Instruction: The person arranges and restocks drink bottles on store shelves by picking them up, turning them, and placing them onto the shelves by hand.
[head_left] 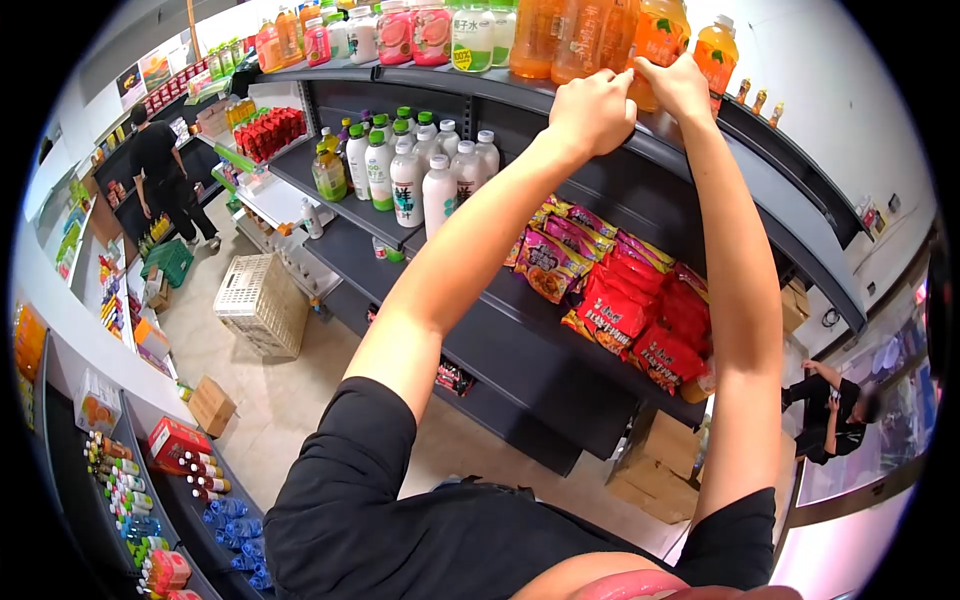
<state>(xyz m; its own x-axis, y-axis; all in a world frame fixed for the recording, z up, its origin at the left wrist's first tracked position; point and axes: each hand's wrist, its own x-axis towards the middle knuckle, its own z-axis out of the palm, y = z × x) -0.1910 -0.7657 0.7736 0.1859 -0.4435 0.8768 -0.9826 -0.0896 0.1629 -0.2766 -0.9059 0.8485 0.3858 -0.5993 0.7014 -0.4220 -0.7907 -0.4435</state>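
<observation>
Both arms reach up to the front of the top shelf, among orange drink bottles (590, 42). My left hand (594, 112) is closed with bent knuckles just in front of them; whatever it may hold is hidden. Close on its right, my right hand (682, 88) has its fingers curled together against an orange juice bottle (660, 22). I cannot make out what lies between those fingers. Another orange juice bottle (715, 52) stands upright just right of that hand. Pink-labelled bottles (432, 32) and a coconut water bottle (470, 38) line the shelf further left.
Below are white bottles (438, 195) and red snack packets (612, 305) on a dark shelf. A white crate (262, 305) and cardboard boxes (655, 465) sit on the floor. One person (160, 170) stands far left; another person (830, 410) is at right.
</observation>
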